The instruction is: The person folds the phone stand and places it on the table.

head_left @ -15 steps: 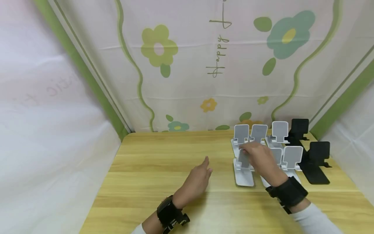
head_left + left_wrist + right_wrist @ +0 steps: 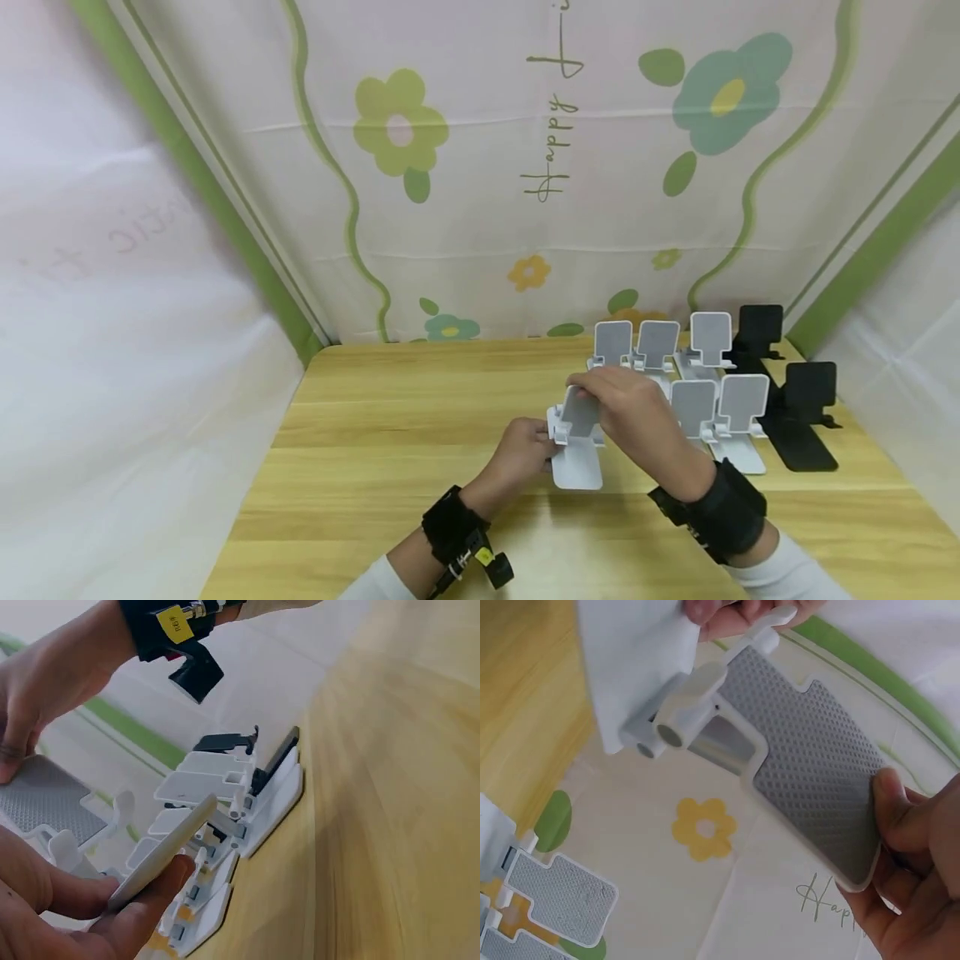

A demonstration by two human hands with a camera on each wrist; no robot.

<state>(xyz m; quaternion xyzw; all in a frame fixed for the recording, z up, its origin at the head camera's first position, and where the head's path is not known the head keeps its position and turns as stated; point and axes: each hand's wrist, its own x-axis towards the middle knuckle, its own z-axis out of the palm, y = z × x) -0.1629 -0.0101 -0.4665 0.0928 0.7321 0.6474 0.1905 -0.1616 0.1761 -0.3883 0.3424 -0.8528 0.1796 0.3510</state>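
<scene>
Both hands hold one white folding phone stand (image 2: 577, 465), lifted off the table. My left hand (image 2: 521, 454) pinches the edge of its base between thumb and fingers, as the left wrist view shows. At the upper end, my right hand (image 2: 641, 412) grips the grey padded back plate (image 2: 810, 761) with the thumb on the pad. The plate stands tilted up from the base at the hinge. Just right of the hands are other white phone stands, among them a front one (image 2: 742, 404), partly hidden behind the right hand.
Two black phone stands, one in front (image 2: 810, 396) and one behind (image 2: 761, 331), stand at the far right of the wooden table (image 2: 390, 483). A back row of white stands (image 2: 612, 340) is close to the flower-printed curtain (image 2: 465, 208). White cloth hangs at both sides.
The front left white stand has left its row and moved left, up off the table, in my right hand. My left hand has come right and taken hold of its base.
</scene>
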